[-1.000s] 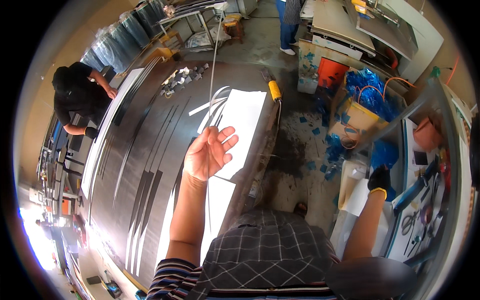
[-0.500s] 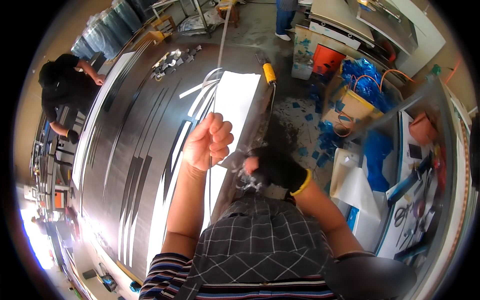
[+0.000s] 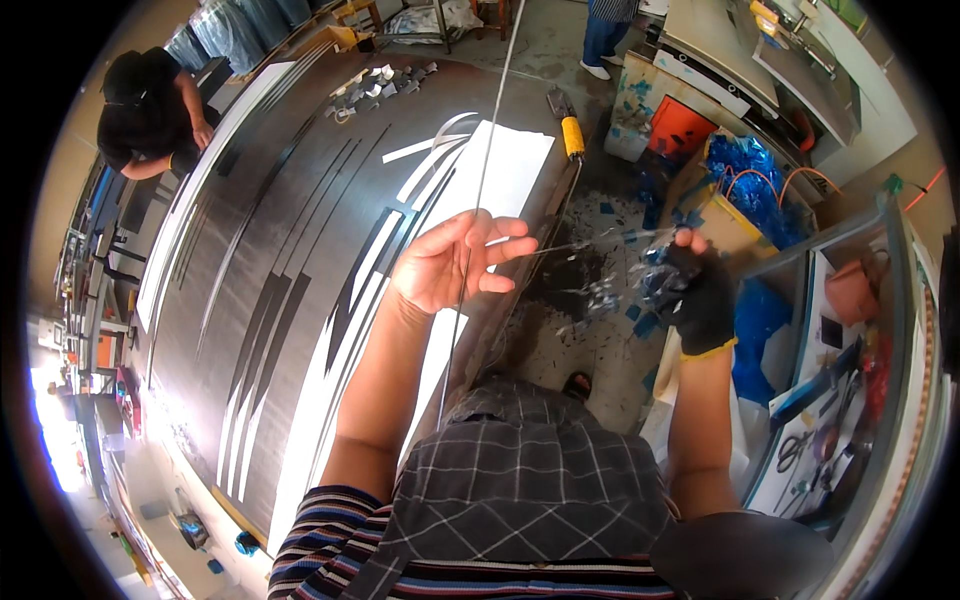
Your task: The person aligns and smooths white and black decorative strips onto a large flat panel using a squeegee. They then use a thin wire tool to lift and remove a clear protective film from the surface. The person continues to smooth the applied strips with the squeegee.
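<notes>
Head view: looks down over a dark table (image 3: 460, 90) and two hands, held well apart from each other.
Left hand (image 3: 440, 268): bare, raised above the table; closed at thumb and index finger on a thin strip (image 3: 492, 130), with the other fingers spread.
Strip: runs lengthwise through the left hand, from the top of the view down toward a checked apron (image 3: 540, 450).
Right hand (image 3: 697, 292): gloved in black with a yellow cuff (image 3: 708, 349), above the floor (image 3: 570, 340); clamped on crumpled clear film (image 3: 655, 285).
Film: bunched at the right fingers and stretched in a thin strand toward the left fingertips; too blurred to tell whether touching them.
Table: covered in part by a white sheet (image 3: 520, 155), just beside curled strips (image 3: 407, 157), with a heap of scraps (image 3: 380, 88) toward the far end.
Far right corner: occupied by a yellow-handled tool (image 3: 571, 138).
Right side: stacked with a box (image 3: 715, 225) of blue film (image 3: 740, 160); nearer, scissors (image 3: 790, 452).
Left edge: worked by a co-worker (image 3: 140, 100) in black, bent forward.
</notes>
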Tool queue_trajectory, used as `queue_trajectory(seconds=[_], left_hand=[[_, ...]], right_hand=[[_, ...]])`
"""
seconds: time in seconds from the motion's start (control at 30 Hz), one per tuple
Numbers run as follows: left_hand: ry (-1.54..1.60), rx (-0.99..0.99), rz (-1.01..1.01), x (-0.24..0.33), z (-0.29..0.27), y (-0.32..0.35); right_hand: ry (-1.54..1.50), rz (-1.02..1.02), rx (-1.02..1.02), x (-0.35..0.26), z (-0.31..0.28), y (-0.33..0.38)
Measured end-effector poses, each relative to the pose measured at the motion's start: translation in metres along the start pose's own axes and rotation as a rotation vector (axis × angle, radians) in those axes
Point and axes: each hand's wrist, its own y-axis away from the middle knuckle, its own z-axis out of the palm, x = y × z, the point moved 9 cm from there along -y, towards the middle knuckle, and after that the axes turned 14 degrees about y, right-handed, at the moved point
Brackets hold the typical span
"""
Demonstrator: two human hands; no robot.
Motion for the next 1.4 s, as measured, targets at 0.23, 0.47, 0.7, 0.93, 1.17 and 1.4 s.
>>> queue_trajectory(seconds=[0.23,0.47,0.7,0.93,1.17,1.4], left_hand=[[0.152,-0.146,0.066,0.032,0.039,0.017],[-0.022,-0.096,0.276,0.055,0.03,0.063],[-0.197,0.029,0.276,0.067,-0.015,0.113],[-0.115,0.162,0.204,0.035,-0.022,0.095],[-0.12,0.122,0.024,0.045,0.07,0.022],[0.185,-0.042,0.009,0.038,0.052,-0.002]], right_hand=[[-0.245,0.02,-0.059,-0.052,0.04,-0.026],[1.238,-0.693,-0.162,-0.213,-0.004,-0.027],[3.233,-0.291,1.022,-0.289,-0.076,0.016],[1.773,-0.652,0.533,-0.221,-0.159,-0.027],[1.176,-0.327,-0.521,0.067,0.16,-0.056],[1.694,-1.068,-0.245,0.034,0.164,-0.018]])
